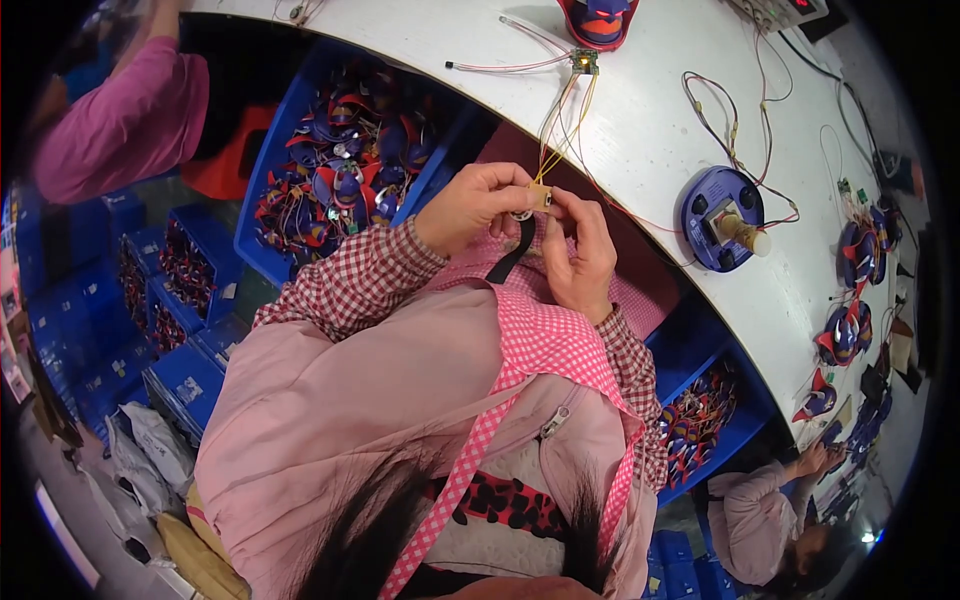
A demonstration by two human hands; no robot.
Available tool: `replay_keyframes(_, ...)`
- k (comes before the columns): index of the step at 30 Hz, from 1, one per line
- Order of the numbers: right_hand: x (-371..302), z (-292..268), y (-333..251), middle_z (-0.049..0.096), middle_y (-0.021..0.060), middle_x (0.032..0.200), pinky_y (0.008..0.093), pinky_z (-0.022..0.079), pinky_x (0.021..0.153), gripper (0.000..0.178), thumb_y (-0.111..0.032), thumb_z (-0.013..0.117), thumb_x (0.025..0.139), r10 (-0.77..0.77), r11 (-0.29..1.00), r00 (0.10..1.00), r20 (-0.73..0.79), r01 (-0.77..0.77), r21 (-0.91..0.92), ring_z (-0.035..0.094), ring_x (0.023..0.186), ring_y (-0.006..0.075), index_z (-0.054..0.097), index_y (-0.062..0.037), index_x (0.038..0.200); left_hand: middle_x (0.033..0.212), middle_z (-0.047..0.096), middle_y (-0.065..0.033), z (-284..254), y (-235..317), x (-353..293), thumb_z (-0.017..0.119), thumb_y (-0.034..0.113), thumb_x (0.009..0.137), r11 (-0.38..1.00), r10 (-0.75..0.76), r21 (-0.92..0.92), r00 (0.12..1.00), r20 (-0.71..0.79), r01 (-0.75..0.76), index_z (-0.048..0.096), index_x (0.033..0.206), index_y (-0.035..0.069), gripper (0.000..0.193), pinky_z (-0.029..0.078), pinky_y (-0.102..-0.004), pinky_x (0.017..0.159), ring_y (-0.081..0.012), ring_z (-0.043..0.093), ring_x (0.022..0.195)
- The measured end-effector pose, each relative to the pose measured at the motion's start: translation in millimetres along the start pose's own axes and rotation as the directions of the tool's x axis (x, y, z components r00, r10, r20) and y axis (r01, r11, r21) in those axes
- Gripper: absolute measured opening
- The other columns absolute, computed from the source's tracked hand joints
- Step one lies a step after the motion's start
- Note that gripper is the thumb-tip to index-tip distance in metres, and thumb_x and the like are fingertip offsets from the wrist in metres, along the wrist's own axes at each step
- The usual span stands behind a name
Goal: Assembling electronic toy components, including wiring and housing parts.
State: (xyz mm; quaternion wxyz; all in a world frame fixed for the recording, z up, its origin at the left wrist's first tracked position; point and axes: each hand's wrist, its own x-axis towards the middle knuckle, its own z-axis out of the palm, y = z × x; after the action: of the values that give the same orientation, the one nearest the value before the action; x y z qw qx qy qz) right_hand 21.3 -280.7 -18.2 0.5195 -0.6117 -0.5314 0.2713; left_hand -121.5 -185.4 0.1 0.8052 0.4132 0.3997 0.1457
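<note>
Just off the table's near edge, a small tan circuit board is pinched between the fingertips of my left hand and my right hand. Both hands are closed on it. A small round silvery part shows under my left fingertips; its kind is hard to make out. Thin yellow wires run from the board up to a green circuit board on the table, where a light glows. Behind that lies a purple and red toy figure, cut off by the frame's top. Red wires trail to the right.
A round purple base with wires rests on the white table. Several toy parts line its right side. Blue bins of toy parts stand left and right. Co-workers sit at far left and lower right.
</note>
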Motion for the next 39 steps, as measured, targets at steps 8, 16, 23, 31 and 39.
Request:
replay_keyframes(8,-1.4,-1.1,2.9,0.058,0.0075,0.087,0.0207,0.045,0.067,0.024,-0.004,0.059,0.086,0.138,0.984,0.990,0.003,-0.137,0.114,0.056,0.075,0.0126,0.057,0.0005,0.110,0.070,0.055,0.0035,4.4,1.0,-2.3,0.060,0.016,0.088,0.999,0.008,0.031,0.999,0.046,-0.010,0.061,0.091,0.004,0.013,0.035,-0.0161,0.049,-0.0015,0.046,0.056)
replay_keyframes(16,20.3,-23.5,-28.8,0.060,0.0125,0.084,0.0251,0.047,0.064,0.026,-0.008,0.063,0.085,0.047,0.961,0.995,0.085,-0.021,-0.276,0.058,0.069,0.0200,0.057,0.0014,0.108,0.070,0.055,0.0031,1.2,-6.2,1.0,0.060,0.015,0.088,0.987,0.116,0.103,0.991,0.064,-0.123,0.061,0.092,0.002,0.014,0.035,-0.0163,0.050,-0.0014,0.046,0.057)
replay_keyframes(23,121.6,-23.5,-24.6,0.057,0.0172,0.074,0.0430,0.047,0.061,0.028,-0.019,0.063,0.083,-0.257,0.857,0.960,-0.109,0.175,-0.484,0.057,0.064,0.0383,0.058,0.0028,0.101,0.074,0.060,0.0003,0.8,-20.9,17.8,0.060,0.016,0.088,0.955,0.198,0.201,0.974,0.112,-0.217,0.060,0.090,0.000,0.016,0.040,-0.0172,0.050,-0.0029,0.051,0.057)
replay_keyframes(31,138.7,-0.6,6.8,0.063,0.0154,0.071,0.0347,0.047,0.059,0.031,-0.034,0.059,0.087,0.152,0.912,0.988,0.004,-0.139,-0.386,0.062,0.064,0.0276,0.062,-0.0046,0.096,0.069,0.054,0.0036,1.9,-19.9,14.2,0.059,0.016,0.089,0.989,0.050,0.133,0.995,0.082,-0.061,0.061,0.095,0.003,0.014,0.036,-0.0160,0.048,-0.0016,0.046,0.056)
replay_keyframes(39,138.4,7.4,1.5,0.063,0.0111,0.068,0.0387,0.046,0.057,0.032,-0.038,0.056,0.088,0.127,0.903,0.988,-0.083,-0.149,-0.404,0.062,0.064,0.0298,0.062,-0.0072,0.088,0.067,0.052,0.0041,4.3,-20.9,16.8,0.059,0.016,0.089,0.996,0.008,0.088,0.996,0.093,-0.016,0.060,0.095,0.004,0.014,0.036,-0.0158,0.048,-0.0017,0.046,0.055)
